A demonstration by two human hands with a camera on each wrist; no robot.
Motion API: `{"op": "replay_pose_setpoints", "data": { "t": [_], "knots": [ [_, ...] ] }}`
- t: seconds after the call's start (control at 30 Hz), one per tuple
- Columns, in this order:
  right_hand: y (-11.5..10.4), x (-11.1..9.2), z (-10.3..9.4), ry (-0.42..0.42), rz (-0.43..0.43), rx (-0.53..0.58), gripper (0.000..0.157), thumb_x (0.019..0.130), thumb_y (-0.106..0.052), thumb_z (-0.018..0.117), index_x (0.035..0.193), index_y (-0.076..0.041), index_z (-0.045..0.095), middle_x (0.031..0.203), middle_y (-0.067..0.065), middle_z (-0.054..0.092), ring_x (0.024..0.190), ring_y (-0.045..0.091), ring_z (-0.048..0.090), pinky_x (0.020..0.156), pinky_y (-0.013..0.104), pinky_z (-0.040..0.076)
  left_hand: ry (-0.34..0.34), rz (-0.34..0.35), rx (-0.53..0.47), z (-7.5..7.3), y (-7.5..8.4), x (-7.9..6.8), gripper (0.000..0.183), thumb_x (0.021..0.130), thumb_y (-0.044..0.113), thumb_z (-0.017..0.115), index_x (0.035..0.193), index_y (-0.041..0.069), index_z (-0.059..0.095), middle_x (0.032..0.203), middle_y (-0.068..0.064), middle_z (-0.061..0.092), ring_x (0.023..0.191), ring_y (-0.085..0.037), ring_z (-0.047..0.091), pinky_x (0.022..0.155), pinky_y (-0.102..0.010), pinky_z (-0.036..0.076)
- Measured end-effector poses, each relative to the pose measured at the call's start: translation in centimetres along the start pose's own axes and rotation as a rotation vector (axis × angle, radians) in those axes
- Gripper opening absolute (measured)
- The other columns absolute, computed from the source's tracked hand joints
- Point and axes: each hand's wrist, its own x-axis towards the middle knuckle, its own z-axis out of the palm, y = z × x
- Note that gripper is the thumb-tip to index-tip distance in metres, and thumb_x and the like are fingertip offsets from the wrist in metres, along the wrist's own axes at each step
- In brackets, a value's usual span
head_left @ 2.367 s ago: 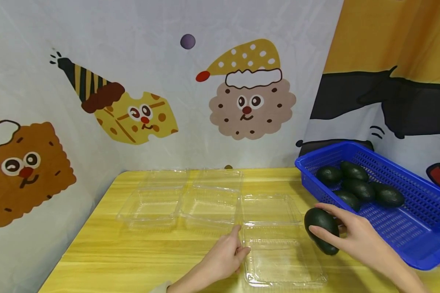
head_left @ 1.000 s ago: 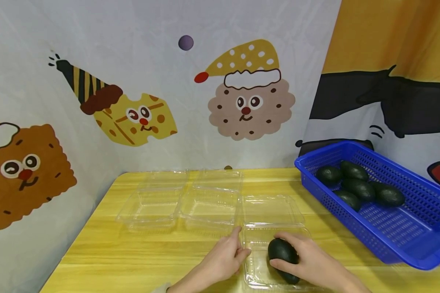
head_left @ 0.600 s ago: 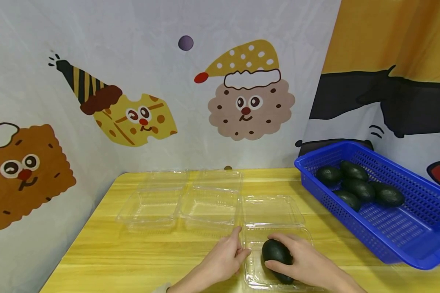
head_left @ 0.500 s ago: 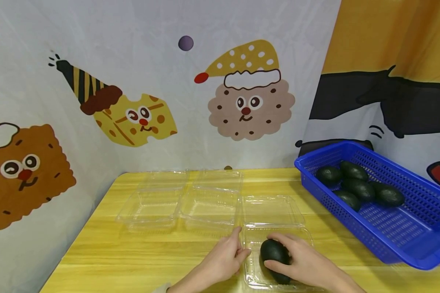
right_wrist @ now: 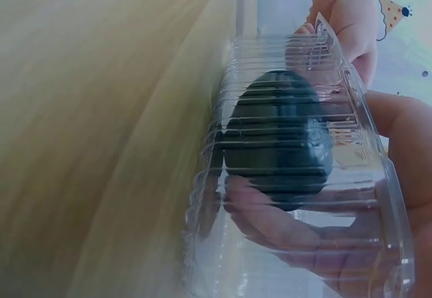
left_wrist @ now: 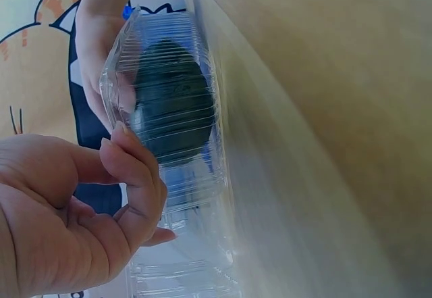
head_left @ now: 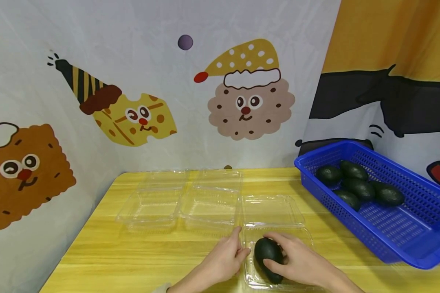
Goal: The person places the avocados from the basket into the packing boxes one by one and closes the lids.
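A dark green avocado (head_left: 267,253) lies in the base of a clear plastic clamshell container (head_left: 248,280) with its lid folded open toward the back. My right hand (head_left: 297,260) reaches into that base and grips the avocado, thumb on the near side and fingers on the far side. At the container's left edge, my left hand (head_left: 223,257) pinches the rim with bent fingers. Through the ribbed wall in the right wrist view, the avocado (right_wrist: 280,139) shows with fingers beneath and beside it. The left wrist view shows the left hand (left_wrist: 101,203) at the rim.
Two more clear containers, one at left (head_left: 150,219) and one in the middle (head_left: 209,217), stand with lids open on the yellow wood-grain table (head_left: 132,260). A blue perforated basket (head_left: 385,248) at right holds several avocados (head_left: 357,189). A cartoon-printed cloth (head_left: 190,118) hangs behind.
My right hand has carried the avocado from beside the basket leftward and down into the front container, then slid it slightly farther left. My left hand has stayed at the rim.
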Motion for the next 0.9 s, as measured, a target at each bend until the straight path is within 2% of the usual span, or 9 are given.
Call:
{"op": "replay_pose_setpoints", "data": {
  "t": [0.3, 0.53, 0.9],
  "knots": [
    [-0.3, 0.7, 0.0, -0.033, -0.064, 0.095, 0.055, 0.087, -0.032, 0.063, 0.130, -0.002, 0.044, 0.111, 0.010, 0.056, 0.078, 0.006, 0.058, 0.058, 0.019, 0.052, 0.001, -0.011, -0.002, 0.0, 0.2, 0.1, 0.058, 0.093, 0.014, 0.054, 0.137, -0.010, 0.023, 0.056, 0.007, 0.051, 0.041, -0.005, 0.048, 0.054, -0.017, 0.043],
    [-0.3, 1.0, -0.1, -0.032, -0.059, 0.097, 0.055, 0.086, -0.034, 0.064, 0.128, -0.003, 0.046, 0.112, 0.009, 0.055, 0.079, 0.006, 0.058, 0.058, 0.019, 0.052, -0.015, -0.036, -0.077, 0.1, 0.1, 0.1, 0.059, 0.095, 0.013, 0.051, 0.139, -0.008, 0.018, 0.056, 0.005, 0.051, 0.041, -0.009, 0.049, 0.038, -0.021, 0.039],
    [-0.5, 1.1, -0.6, -0.057, -0.059, 0.147, 0.056, 0.086, -0.032, 0.064, 0.129, -0.002, 0.045, 0.111, 0.010, 0.055, 0.080, 0.009, 0.059, 0.060, 0.019, 0.053, -0.016, -0.052, -0.150, 0.1, 0.1, 0.2, 0.061, 0.094, 0.010, 0.051, 0.140, -0.008, 0.015, 0.060, 0.006, 0.053, 0.039, -0.012, 0.052, 0.034, -0.023, 0.041]
  ]
}}
